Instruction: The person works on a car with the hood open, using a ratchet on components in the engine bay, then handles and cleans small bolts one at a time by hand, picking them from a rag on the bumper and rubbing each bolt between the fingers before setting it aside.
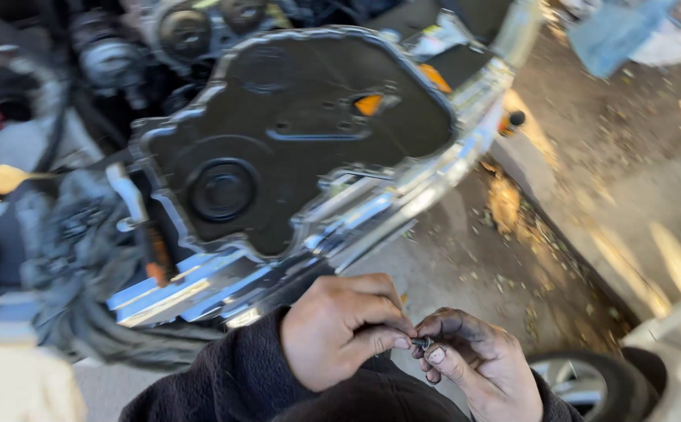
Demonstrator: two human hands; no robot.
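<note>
Outdoors, above leaf-strewn concrete ground [465,258], two grimy hands met beside an engine.

Left hand [340,328] and right hand [477,363] pinched a small dark metal part [422,342] together, below the black engine cover [294,133].

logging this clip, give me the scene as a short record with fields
setting: outdoors, open engine bay above a dirt and concrete ground
left hand: left hand pinches a small dark metal part
right hand: right hand, grimy, pinches the same part from the other side
nearby: black engine cover, grey rag, car wheel
sharpness: motion blur, part's kind unclear
</note>
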